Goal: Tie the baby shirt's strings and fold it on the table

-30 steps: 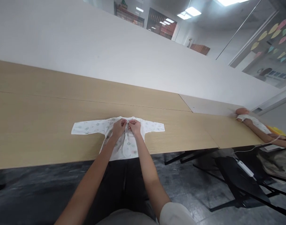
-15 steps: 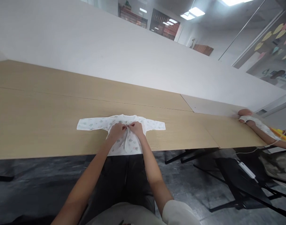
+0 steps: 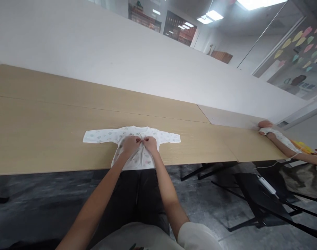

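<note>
Small long-sleeved shirt (image 3: 136, 160), white, with small scattered grey and pinkish prints. Lies spread on the wood-toned table (image 3: 57, 139), neckline toward the far side, hem at the near edge. Both sleeves extend flat and nearly straight out to the sides. Front opening runs down the middle; its edges are gathered together below the neckline. Fastening detail too small to tell.

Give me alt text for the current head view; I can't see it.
The left hand and right hand pinch the front of a small white patterned shirt lying on a tan table, sleeves spread sideways. At far right, another person's arm reaches over what looks like a doll.
</note>
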### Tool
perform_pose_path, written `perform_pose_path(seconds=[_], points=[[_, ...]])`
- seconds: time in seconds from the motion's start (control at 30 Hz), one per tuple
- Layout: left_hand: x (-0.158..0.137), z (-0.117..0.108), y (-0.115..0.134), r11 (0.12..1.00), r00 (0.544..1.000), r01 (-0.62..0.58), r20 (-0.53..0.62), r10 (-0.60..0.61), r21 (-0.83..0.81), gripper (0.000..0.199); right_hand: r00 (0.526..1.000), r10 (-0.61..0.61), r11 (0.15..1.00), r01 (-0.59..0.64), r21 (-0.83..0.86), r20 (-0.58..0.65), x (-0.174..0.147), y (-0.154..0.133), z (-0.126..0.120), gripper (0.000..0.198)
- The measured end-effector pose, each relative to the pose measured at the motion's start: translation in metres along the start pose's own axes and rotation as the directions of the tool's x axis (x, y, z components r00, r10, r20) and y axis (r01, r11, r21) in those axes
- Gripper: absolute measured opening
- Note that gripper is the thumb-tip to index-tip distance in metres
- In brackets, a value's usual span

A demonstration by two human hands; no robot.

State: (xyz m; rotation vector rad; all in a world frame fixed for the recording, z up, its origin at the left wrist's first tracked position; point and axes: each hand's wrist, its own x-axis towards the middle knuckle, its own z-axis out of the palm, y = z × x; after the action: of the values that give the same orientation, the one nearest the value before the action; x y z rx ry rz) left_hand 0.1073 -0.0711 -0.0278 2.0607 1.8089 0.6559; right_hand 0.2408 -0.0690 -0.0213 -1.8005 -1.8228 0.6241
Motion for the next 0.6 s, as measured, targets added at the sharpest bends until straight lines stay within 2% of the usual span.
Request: perform_pose_path(seconds=[0.23, 0.47, 0.6], points=[[0.0039, 0.0032, -0.0064, 0.987, 1.000, -0.008, -0.027, 0.003, -0.163, 0.026, 0.997, -0.077, 0.992, 0.074, 0.103, 0.022, 0.0020, 0.0057, 0.0044, 0.019], [0.0030, 0.0001, -0.0047, 0.987, 1.000, 0.018, -0.004, -0.019, -0.162, 0.028, 0.992, -0.127, 0.979, 0.121, 0.166, 0.028, 0.0004, 0.0067, 0.0013, 0.024], [0.0019, -0.0007, -0.0036, 0.988, 0.999, -0.017, -0.029, 0.013, -0.155, 0.026, 0.995, -0.098, 0.973, 0.088, 0.212, 0.035, 0.0025, 0.0074, 0.0006, 0.025]])
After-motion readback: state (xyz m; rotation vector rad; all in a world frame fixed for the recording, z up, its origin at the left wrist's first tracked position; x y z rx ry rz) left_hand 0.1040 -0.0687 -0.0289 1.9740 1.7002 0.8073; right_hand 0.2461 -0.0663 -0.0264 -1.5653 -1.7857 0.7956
